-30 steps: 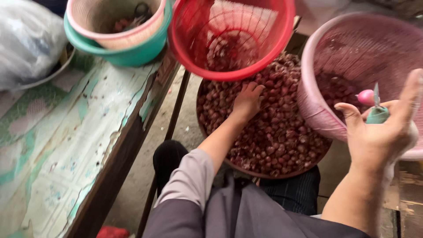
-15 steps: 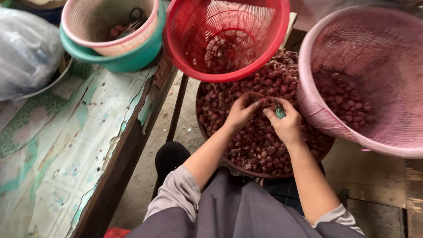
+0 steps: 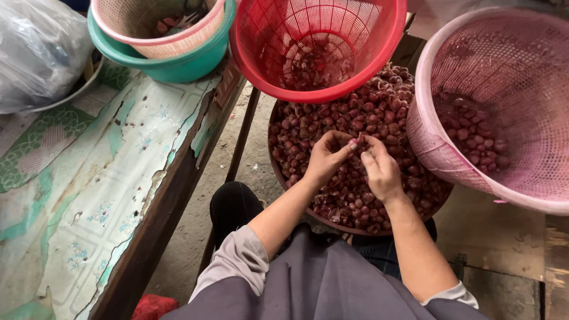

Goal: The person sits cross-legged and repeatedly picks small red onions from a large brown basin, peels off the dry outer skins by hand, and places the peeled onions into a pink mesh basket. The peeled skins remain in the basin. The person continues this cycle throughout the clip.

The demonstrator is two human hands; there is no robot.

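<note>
Centrally, we recorded a wide round basin (image 3: 284,172) heaped with small reddish-purple shallots (image 3: 308,127); all positions below were taken from that basin.

Item: left hand (image 3: 326,157), over the middle of the basin, fingers curled in and pinched on one shallot (image 3: 357,144) held just above the heap. We noted the grip as closed round that bulb.

Item: right hand (image 3: 382,172), just beside the left and over the same spot, fingertips bent and meeting the same shallot from the other side. Whether it also held a tool we could not tell.

Item: red mesh basket (image 3: 261,77), overlapping the far rim of the basin, a shallow layer of shallots in its bottom.

Item: pink mesh basket (image 3: 427,142), tilted against the basin's right side, a cluster of peeled-looking bulbs inside.

Item: teal bowl (image 3: 172,68), to the far left of the basin, with a pale pink basket (image 3: 172,41) nested in it.

Item: worn table (image 3: 106,195) with a peeling patterned cover, left of the basin.

Item: clear plastic bag (image 3: 35,53), at the far left corner of that table.

Item: grey garment (image 3: 320,278) over our lap, nearest edge of the basin.
</note>
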